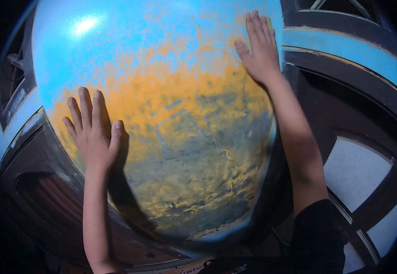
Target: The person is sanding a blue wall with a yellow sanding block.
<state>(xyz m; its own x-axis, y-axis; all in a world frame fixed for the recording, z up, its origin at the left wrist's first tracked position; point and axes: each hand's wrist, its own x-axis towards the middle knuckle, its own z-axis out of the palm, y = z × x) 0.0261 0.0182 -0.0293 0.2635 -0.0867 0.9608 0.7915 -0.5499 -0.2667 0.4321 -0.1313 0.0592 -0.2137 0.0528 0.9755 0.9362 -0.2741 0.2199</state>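
Before me stands a wall with blue paint above, worn orange-yellow paint across the middle and rough grey patches below. My left hand lies palm-in against the orange part at the left, its fingers spread and nothing seen in it. Higher up at the right, my right hand rests near the wall's right edge, thumb apart from the fingers. A small yellow-green patch shows beside its fingers; whether this is a thing under the hand or paint, I cannot tell. Both palms are hidden.
A dark door with a panel stands at the left. To the right are dark frame bars, a blue band and pale panels. Cracked, flaking plaster marks the lower wall. Faint blue lines cross its middle.
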